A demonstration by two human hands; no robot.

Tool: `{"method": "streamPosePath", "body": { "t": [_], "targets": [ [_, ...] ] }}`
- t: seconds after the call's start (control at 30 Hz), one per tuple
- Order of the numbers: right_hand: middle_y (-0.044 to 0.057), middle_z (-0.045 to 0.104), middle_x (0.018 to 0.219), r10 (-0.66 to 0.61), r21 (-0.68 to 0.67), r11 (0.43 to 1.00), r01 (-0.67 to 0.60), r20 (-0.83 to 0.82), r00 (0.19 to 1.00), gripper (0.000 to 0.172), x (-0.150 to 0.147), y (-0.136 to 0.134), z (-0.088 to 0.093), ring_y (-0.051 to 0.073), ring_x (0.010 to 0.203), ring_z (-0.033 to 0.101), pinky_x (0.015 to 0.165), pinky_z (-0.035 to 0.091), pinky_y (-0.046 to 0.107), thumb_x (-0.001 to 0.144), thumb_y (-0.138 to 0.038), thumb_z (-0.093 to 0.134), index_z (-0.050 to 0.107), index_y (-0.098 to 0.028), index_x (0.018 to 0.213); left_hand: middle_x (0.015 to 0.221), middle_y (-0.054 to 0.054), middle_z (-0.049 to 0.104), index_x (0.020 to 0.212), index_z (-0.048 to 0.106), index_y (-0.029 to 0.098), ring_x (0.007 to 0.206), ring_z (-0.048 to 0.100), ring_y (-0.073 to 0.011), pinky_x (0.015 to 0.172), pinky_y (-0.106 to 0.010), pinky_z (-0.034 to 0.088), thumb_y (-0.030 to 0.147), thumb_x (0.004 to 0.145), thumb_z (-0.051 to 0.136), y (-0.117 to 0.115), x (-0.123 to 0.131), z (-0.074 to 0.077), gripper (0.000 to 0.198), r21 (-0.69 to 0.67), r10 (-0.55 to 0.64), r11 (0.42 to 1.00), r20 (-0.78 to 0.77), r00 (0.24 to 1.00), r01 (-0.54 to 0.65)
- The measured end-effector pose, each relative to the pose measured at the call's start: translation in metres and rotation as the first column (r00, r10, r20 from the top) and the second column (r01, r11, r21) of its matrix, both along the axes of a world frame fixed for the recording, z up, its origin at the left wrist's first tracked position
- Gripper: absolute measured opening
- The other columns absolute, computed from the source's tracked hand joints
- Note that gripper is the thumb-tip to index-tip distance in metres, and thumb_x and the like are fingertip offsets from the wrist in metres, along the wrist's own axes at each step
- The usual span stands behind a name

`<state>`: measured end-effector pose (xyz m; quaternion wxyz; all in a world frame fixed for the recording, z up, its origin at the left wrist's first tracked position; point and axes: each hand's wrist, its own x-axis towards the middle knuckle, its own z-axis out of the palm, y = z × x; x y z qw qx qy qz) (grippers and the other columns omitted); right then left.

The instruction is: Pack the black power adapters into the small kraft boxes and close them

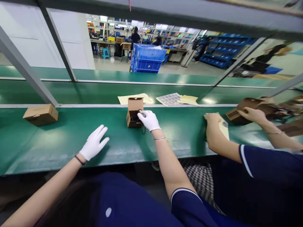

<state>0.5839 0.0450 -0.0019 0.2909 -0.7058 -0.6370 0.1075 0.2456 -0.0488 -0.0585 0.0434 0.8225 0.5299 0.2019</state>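
Observation:
Both my hands wear white gloves. My right hand [149, 120] is closed on a small black item with a cord, held at the mouth of an open brown cardboard box [133, 113] in the middle of the green conveyor belt [71, 138]. The box flap stands up. My left hand [94, 142] lies flat on the belt to the left of the box, fingers spread, holding nothing.
A closed cardboard box [41, 114] lies at the belt's far left. Yellow paper sheets [134, 98] and a label sheet [169, 98] lie behind the belt. At right a co-worker's bare hands [213, 123] handle a brown box [243, 110]. Blue crates [146, 58] stand beyond.

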Motion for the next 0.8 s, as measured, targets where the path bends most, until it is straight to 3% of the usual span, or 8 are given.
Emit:
{"method": "streamPosePath", "body": {
  "t": [0.17,0.23,0.37,0.53,0.6,0.67,0.73,0.8],
  "targets": [
    [0.016,0.061,0.143,0.314,-0.025,0.949,-0.313,0.074,0.947,0.057,-0.053,-0.05,-0.004,0.033,0.121,0.063,0.102,0.053,0.049,0.093,-0.065,0.062,0.067,-0.025,0.133,0.151,-0.015,0.06,0.141,0.061,0.018,0.145,0.053,-0.026,0.122,-0.048,0.044,0.031,0.105,0.041,0.019,0.056,0.056,0.043,0.162,-0.211,0.967,0.065,0.975,0.198],
    [0.013,0.053,0.156,0.496,-0.059,0.866,-0.496,-0.007,0.868,0.063,-0.055,-0.061,-0.002,0.032,0.129,0.061,0.107,0.052,0.047,0.095,-0.066,0.06,0.059,-0.029,0.145,0.138,-0.012,0.069,0.132,0.066,0.02,0.129,0.065,-0.0232,0.113,-0.043,0.051,0.024,0.105,0.037,0.031,0.063,0.071,0.04,0.049,-0.229,0.972,0.007,0.973,0.229],
    [0.009,0.046,0.165,0.655,-0.098,0.74,-0.666,-0.123,0.746,0.058,-0.049,-0.067,-0.001,0.028,0.137,0.059,0.108,0.053,0.044,0.101,-0.059,0.051,0.054,-0.03,0.152,0.115,-0.009,0.077,0.123,0.066,0.019,0.103,0.074,-0.0228,0.093,-0.034,0.056,0.031,0.104,0.039,0.057,0.063,0.096,0.035,-0.28,-0.102,0.959,-0.177,0.979,0.05],
    [0.015,0.06,0.148,0.572,-0.021,0.82,-0.571,0.046,0.819,0.055,-0.059,-0.073,-0.007,0.032,0.121,0.066,0.099,0.057,0.045,0.084,-0.051,0.077,0.068,-0.02,0.129,0.107,-0.009,0.078,0.135,0.056,0.016,0.093,0.074,-0.0267,0.076,-0.03,0.053,0.054,0.092,0.059,0.084,0.074,0.11,0.058,-0.481,-0.179,0.875,-0.224,0.958,0.051],
    [0.018,0.067,0.134,0.497,0.05,0.861,-0.506,0.128,0.858,0.042,-0.067,-0.077,-0.011,0.033,0.111,0.067,0.093,0.057,0.048,0.079,-0.048,0.082,0.072,-0.017,0.106,0.106,-0.011,0.077,0.143,0.05,0.013,0.093,0.074,-0.0289,0.075,-0.032,0.053,0.05,0.088,0.063,0.088,0.081,0.107,0.067,-0.482,-0.173,0.875,-0.211,0.962,0.052],
    [0.017,0.072,0.122,0.489,0.157,0.846,-0.51,0.153,0.859,0.026,-0.071,-0.082,-0.015,0.034,0.107,0.067,0.091,0.056,0.05,0.079,-0.04,0.082,0.069,-0.02,0.086,0.104,-0.01,0.077,0.149,0.045,0.012,0.094,0.074,-0.0289,0.077,-0.034,0.054,0.041,0.087,0.063,0.089,0.085,0.103,0.071,-0.483,-0.153,0.873,-0.143,0.978,0.065],
    [0.012,0.074,0.111,0.527,0.315,0.801,-0.51,0.035,0.849,0.022,-0.072,-0.087,-0.02,0.033,0.109,0.068,0.092,0.055,0.05,0.079,-0.036,0.081,0.063,-0.023,0.077,0.104,-0.008,0.076,0.152,0.043,0.012,0.095,0.073,-0.0271,0.082,-0.036,0.056,0.035,0.088,0.06,0.087,0.083,0.101,0.07,-0.49,-0.087,0.869,-0.005,0.996,0.074],
    [0.008,0.075,0.11,0.514,0.459,0.811,-0.361,-0.268,0.815,0.023,-0.071,-0.091,-0.022,0.03,0.112,0.069,0.095,0.056,0.049,0.08,-0.039,0.082,0.064,-0.026,0.083,0.111,-0.008,0.075,0.147,0.049,0.013,0.101,0.072,-0.0254,0.092,-0.038,0.057,0.034,0.085,0.06,0.082,0.075,0.102,0.066,-0.49,-0.006,0.866,0.193,0.981,0.102]
  ]
}}
